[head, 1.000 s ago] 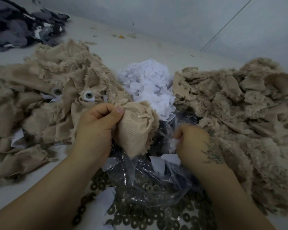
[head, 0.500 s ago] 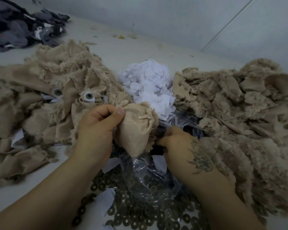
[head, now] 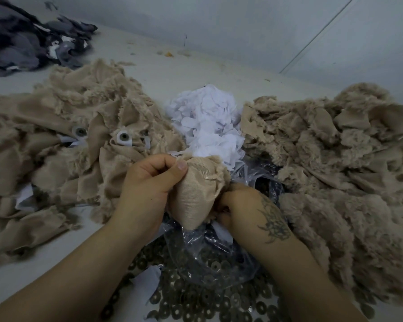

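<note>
Our left hand (head: 149, 191) has its fingers curled tight and its thumb pressed on top, pinching the bunched neck of the plush piece (head: 197, 194). Our right hand (head: 244, 205) curls under its lower edge; whether it pinches fabric there we cannot tell. The plush piece is light, soft and floppy (backing outward), so we take gathered folds. It sits above the bag (head: 209, 252) of washers (head: 196, 298), between the left pile (head: 56, 159) and the right pile (head: 335, 170).

paper scraps (head: 207, 126) between two fabric heaps (head: 63, 145) (head: 335, 163)
</note>
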`<state>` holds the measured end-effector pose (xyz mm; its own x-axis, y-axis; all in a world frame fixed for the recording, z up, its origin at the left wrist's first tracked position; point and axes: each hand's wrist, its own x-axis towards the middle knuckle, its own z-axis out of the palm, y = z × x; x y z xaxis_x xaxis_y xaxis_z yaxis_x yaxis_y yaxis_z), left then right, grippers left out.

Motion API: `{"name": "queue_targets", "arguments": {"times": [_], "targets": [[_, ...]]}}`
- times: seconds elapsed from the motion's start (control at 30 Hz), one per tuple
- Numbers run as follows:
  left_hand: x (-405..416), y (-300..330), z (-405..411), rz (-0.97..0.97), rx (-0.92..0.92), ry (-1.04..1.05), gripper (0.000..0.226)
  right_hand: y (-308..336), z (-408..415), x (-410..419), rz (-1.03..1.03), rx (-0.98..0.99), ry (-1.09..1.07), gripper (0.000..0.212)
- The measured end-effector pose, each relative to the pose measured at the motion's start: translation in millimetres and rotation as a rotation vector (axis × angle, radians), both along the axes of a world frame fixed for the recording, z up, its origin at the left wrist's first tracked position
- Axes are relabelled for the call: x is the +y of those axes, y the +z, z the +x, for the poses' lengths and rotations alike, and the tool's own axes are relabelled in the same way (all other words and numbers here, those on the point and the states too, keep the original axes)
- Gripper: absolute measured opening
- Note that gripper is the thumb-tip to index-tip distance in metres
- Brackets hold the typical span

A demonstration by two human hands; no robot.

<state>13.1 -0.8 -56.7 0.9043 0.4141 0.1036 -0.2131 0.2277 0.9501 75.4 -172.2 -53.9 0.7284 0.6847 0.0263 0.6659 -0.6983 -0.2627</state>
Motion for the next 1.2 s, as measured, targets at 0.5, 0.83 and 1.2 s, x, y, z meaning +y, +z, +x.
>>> {"name": "queue_targets", "arguments": {"times": [0.5, 0.83, 1.2], "targets": [[-5, -1, 0, 0.05, -0.018, -0.069, 0.019, 25, -8, 5, 1.212, 1.305, -0.314, 0.02], [-9, 7, -1, -0.168, -0.11, -0.053, 0.013, 25, -4, -6, 0.828, 1.224, -0.262, 0.009], [-17, 2, 0, 0.017, -0.131, -0.056, 0.012, 13, -11, 7, 1.232, 0.929, -0.172, 0.024]]}}
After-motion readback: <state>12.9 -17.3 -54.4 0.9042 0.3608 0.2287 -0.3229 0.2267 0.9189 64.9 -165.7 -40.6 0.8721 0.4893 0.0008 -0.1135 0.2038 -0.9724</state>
